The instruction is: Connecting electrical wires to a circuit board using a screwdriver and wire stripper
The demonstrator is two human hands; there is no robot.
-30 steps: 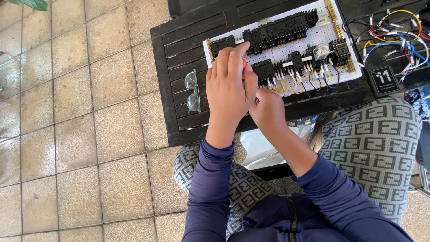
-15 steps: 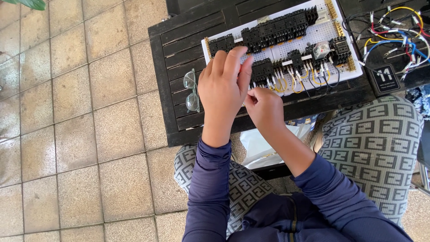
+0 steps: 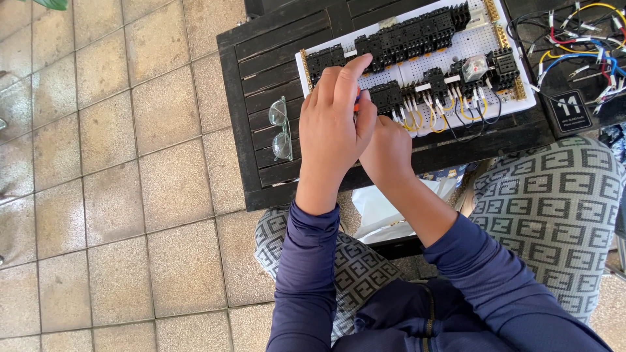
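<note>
A white perforated board point(image 3: 456, 49) carrying rows of black relay sockets and short yellow, white and black wires lies on a dark slatted wooden table point(image 3: 261, 78). My left hand point(image 3: 334, 127) is closed around a thin tool with an orange-red handle point(image 3: 357, 99), its index finger stretched onto the board's left part. My right hand point(image 3: 386, 151) sits just beside and below it, fingers curled at the board's near edge; what it grips is hidden by the left hand.
A pair of clear glasses point(image 3: 282, 128) lies on the table's left part. A bundle of loose coloured wires point(image 3: 577, 39) and a small black card point(image 3: 569, 109) are at the right. A white plastic bag point(image 3: 385, 208) sits under the table between patterned cushions point(image 3: 554, 202). Beige tiled floor point(image 3: 117, 195) lies to the left.
Both hands stayed at the board's left part; the left hand shifted slightly and its index finger now reaches further up onto the board.
</note>
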